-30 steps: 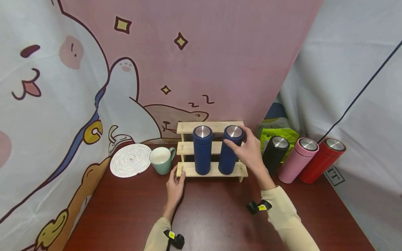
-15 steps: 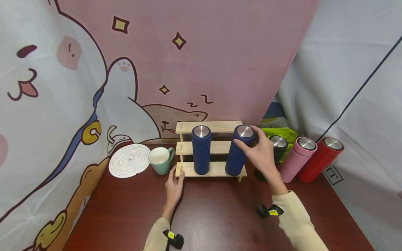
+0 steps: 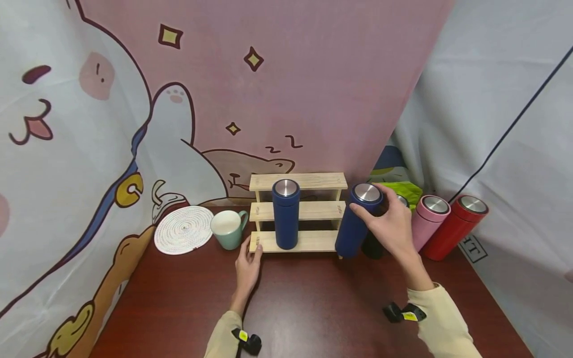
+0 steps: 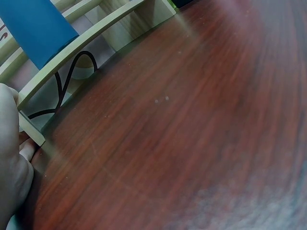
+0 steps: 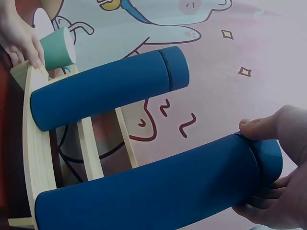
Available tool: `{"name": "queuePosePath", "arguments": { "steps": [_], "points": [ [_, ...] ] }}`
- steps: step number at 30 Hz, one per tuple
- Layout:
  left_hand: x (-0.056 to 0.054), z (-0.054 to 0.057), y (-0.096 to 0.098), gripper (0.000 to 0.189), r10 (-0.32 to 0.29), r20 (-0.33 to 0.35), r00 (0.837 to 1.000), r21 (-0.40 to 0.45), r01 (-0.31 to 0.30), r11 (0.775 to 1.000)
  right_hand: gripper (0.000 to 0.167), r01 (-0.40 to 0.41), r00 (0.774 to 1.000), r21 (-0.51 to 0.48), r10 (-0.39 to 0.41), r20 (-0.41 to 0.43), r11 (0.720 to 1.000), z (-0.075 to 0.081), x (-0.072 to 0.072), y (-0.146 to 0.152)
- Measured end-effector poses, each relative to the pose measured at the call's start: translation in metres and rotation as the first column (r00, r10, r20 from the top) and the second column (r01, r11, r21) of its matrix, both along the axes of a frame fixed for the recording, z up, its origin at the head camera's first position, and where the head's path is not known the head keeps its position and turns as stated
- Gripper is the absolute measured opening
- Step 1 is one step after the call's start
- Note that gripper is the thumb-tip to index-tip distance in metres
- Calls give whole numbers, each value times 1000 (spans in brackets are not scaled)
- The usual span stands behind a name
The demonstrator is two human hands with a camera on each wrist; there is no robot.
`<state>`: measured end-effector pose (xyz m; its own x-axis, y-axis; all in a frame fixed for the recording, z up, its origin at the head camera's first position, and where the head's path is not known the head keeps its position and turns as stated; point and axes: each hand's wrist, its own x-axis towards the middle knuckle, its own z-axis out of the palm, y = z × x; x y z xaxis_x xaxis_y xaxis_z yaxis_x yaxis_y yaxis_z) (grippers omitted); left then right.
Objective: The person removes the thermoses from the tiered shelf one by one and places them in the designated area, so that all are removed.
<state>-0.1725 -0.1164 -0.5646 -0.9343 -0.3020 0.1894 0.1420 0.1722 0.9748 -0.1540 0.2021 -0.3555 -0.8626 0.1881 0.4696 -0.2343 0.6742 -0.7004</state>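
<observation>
My right hand [image 3: 393, 226] holds a dark blue thermos bottle [image 3: 352, 231] near its steel-topped lid, thumb on one side and fingers on the other. This bottle leans slightly, its base overlapping the right end of the lowest shelf in the head view; whether it touches the wood, I cannot tell. A second blue thermos bottle [image 3: 286, 221] stands upright on the lowest step of a three-tier wooden rack [image 3: 315, 240]. At that step's left end, my left hand [image 3: 247, 268] grips the board, thumb on top; the left wrist view shows the fingers partly beneath the board [image 4: 72, 58].
A green mug [image 3: 227, 231] stands left of the rack, beside a round woven mat [image 3: 179, 233]. To the right are a mostly hidden black bottle [image 3: 372, 246], a pink bottle [image 3: 427, 221] and a red bottle [image 3: 454, 228]. A lime-green bag [image 3: 407, 189] lies behind them.
My right hand has carried the blue thermos bottle rightward along the lowest shelf to its right end, tilting it a little. My left hand keeps its grip on the rack.
</observation>
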Motion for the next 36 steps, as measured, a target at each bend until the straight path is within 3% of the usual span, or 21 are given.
{"name": "queuePosePath", "arguments": {
  "steps": [5, 28, 36],
  "points": [
    [2, 5, 0, 50, -1, 5, 1000, 0, 1, 1000, 68, 16, 1000, 1, -16, -2, 1000, 1, 7, 8],
    [1, 2, 0, 50, -4, 2, 1000, -1, 4, 1000, 76, 55, 990, 16, -57, 126, 998, -11, 46, 56],
    [2, 2, 0, 50, -3, 0, 1000, 4, 3, 1000, 74, 108, 988, 79, -116, 98, 991, -13, 54, 75]
  ]
}}
